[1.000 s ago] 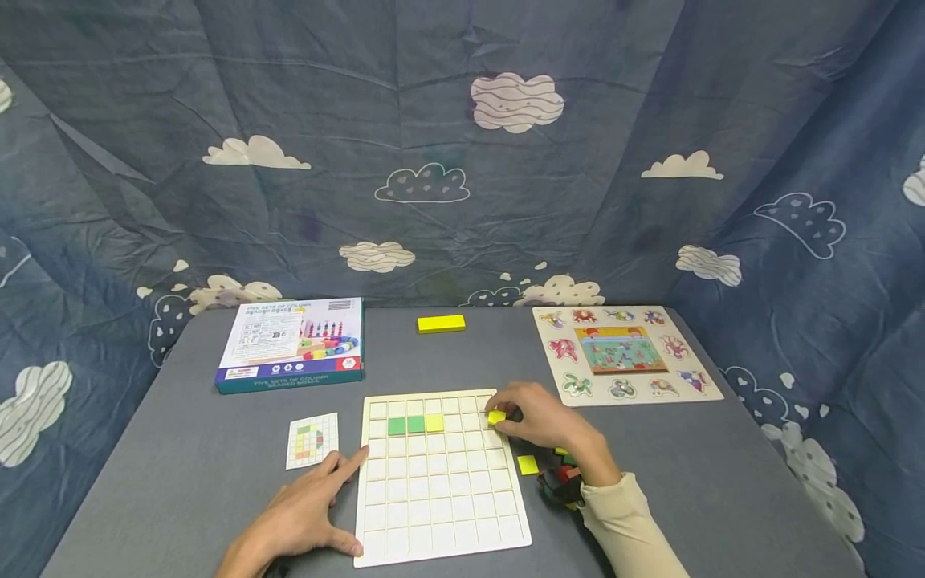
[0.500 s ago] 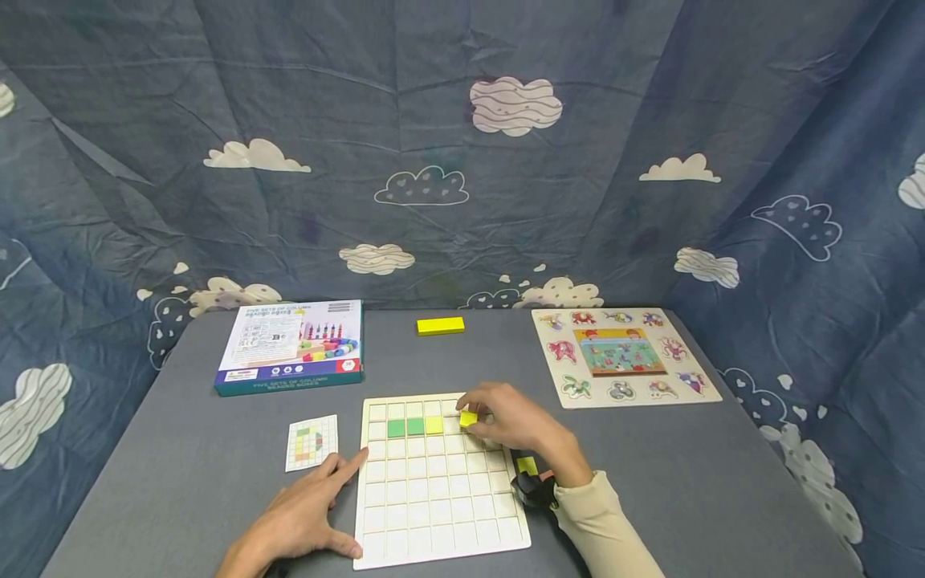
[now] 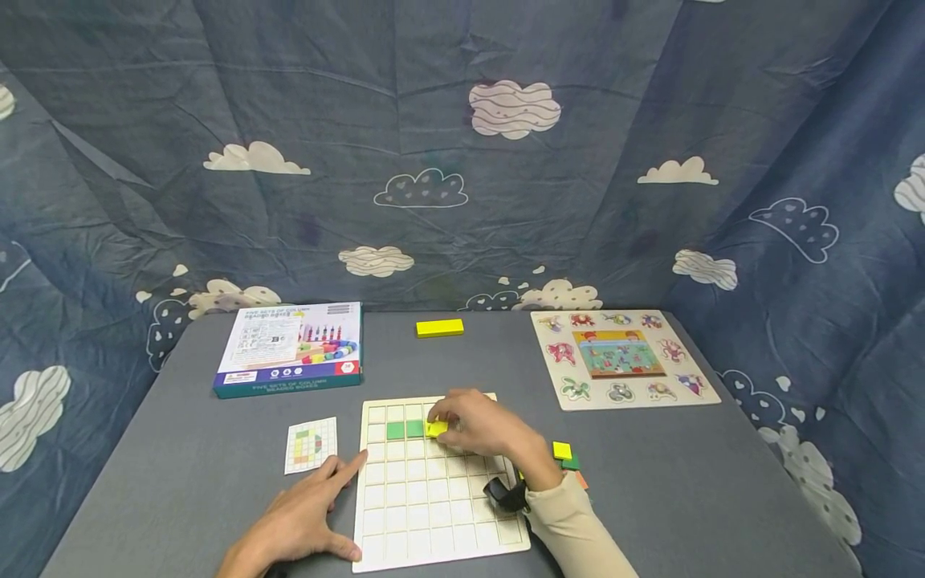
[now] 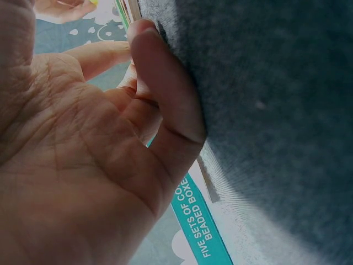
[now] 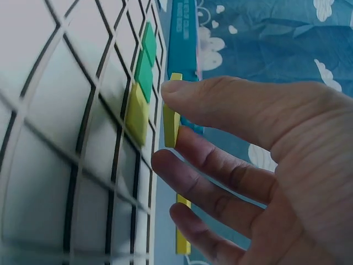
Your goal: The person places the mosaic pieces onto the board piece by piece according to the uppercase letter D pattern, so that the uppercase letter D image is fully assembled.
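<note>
A white grid board lies on the grey table. My left hand rests at its left side, index fingertip and thumb spread along the edge; in the left wrist view those fingers are at the board's edge. Between thumb and fingers, my right hand pinches a yellow square tile just over the upper part of the grid. Two green tiles sit side by side in a row of cells, and a second yellow tile follows them, mostly covered in the head view by the right hand.
Loose yellow, green and orange tiles lie right of the board, partly behind the right wrist. A pattern card is at the left. Further back are a boxed bead set, a yellow bar and an animal puzzle board.
My right hand has moved left over the board with the yellow tile, from the right edge to above the placed yellow tile. The left hand has stayed put.
</note>
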The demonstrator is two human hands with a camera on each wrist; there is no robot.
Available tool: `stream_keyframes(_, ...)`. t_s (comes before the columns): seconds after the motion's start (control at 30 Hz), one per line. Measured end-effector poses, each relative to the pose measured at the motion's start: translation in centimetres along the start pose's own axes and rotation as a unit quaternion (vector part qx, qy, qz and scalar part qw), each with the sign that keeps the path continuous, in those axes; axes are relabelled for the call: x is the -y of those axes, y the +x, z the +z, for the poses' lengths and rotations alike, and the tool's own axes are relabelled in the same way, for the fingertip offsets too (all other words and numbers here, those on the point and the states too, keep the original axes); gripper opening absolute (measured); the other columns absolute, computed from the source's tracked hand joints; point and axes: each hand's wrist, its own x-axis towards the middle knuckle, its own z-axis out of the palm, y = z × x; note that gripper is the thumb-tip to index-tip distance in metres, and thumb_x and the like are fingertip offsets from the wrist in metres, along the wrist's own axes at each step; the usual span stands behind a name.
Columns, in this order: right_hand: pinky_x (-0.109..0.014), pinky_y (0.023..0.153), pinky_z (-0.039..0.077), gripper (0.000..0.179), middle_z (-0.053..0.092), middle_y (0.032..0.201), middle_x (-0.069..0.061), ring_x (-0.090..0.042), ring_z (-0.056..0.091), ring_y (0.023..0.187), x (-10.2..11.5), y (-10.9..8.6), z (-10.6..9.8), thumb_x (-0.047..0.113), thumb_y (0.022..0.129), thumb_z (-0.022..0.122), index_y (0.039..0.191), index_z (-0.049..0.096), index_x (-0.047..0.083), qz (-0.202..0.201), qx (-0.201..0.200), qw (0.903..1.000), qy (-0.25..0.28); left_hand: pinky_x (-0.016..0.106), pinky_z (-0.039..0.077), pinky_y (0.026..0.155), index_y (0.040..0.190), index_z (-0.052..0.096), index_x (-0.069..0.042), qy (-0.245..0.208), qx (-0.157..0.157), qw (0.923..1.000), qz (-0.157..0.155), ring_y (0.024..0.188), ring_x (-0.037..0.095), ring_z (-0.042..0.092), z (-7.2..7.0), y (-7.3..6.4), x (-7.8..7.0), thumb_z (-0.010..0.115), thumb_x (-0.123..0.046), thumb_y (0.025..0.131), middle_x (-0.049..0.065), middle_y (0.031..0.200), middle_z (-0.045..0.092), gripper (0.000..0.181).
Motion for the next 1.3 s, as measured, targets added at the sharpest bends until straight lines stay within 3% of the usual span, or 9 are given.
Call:
stream_keyframes(0.4,-0.019,0.080,0.048,0.021,0.071,0.101,0.003,-0.008,0.064,0.088,2.6,1.9,1.6,0.018,0.089,0.075,0.109,0.076,0.013,-0.017,0.017,0.9997,0.006,0.032,0.032,0.059,0.157,0.035,-0.018,0.000,-0.001,1.0000,-0.002,0.075,0.010,0.044,0.1,0.0,0.0,0.094,-0.047,0.057,-0.004,0.111,0.044,0.119)
stream_keyframes(0.87,-0.019,0.084,0.048,0.014,0.071,0.100,0.007,-0.003,0.061,0.091,3.9,2.9,3.4,0.015,0.087,0.075,0.101,0.077,0.016,-0.046,0.018,0.9972,-0.056,0.031,0.031,0.058,0.157,0.036,-0.018,0.010,-0.011,0.9999,0.008,0.073,0.007,0.042,0.2,-0.2,0.2,0.092,-0.051,0.055,-0.006,0.108,0.044,0.120)
stream_keyframes(1.3,-0.017,0.083,0.049,0.012,0.070,0.100,0.008,-0.003,0.062,0.092,4.5,2.7,3.6,0.016,0.085,0.078,0.097,0.080,0.017,-0.022,0.009,0.9978,-0.062,0.038,0.031,0.061,0.157,0.035,-0.019,0.007,-0.008,0.9999,-0.001,0.074,0.010,0.044,0.1,-0.2,0.0,0.093,-0.049,0.054,-0.004,0.109,0.045,0.122)
